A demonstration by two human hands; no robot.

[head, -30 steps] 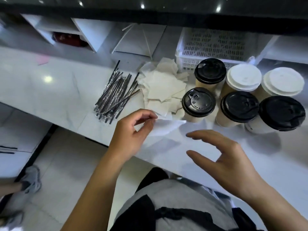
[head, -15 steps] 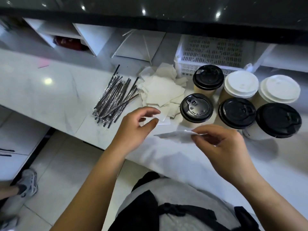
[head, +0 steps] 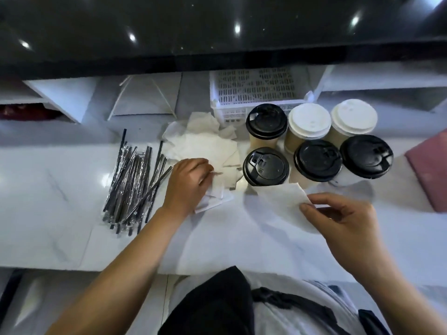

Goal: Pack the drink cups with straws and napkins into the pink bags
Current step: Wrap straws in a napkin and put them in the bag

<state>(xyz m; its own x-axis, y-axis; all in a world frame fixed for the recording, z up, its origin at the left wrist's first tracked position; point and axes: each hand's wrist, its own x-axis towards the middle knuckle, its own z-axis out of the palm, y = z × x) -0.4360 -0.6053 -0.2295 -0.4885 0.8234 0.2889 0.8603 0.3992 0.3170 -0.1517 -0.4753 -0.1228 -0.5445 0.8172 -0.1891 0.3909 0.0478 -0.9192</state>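
Several lidded paper cups (head: pixel 266 166) stand in two rows on the white counter, some with black lids, two with white lids (head: pixel 309 120). A loose pile of white napkins (head: pixel 205 143) lies left of them. My left hand (head: pixel 187 183) rests on the pile's near edge and pinches a napkin there. My right hand (head: pixel 343 221) pinches one napkin (head: pixel 280 201) by its corner, just in front of the cups. A heap of wrapped black straws (head: pixel 135 182) lies further left. A pink bag (head: pixel 430 170) lies flat at the right edge.
A white perforated basket (head: pixel 254 90) stands behind the cups against the back. White shelf compartments (head: pixel 60 97) run along the back left. The counter's near edge (head: pixel 96 268) crosses below my left forearm.
The napkin passed from my left hand to my right, which now holds it further right. My left hand went back to the pile and pinched another napkin. The camera tilted, showing the pink bag.
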